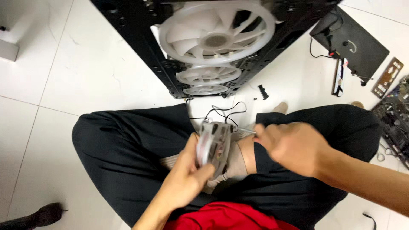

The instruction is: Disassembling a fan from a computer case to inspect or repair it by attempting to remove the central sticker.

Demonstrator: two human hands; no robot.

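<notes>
I sit cross-legged on a white tiled floor in black trousers. My left hand [187,174] grips a small white case fan [214,146] on edge above my lap, its black cable [221,113] trailing toward the computer case. My right hand [289,147] is closed around a thin metal tool, probably a screwdriver [245,129], whose tip touches the fan's upper corner. The hand is blurred. Ahead stands a black computer case [140,47] holding three white fans [215,38] in a row.
A black side panel [362,47] lies at the upper right with cables, a memory stick [339,76] and a metal port plate [387,77]. A motherboard [396,119] sits at the right edge. A small black part [263,91] lies by the case.
</notes>
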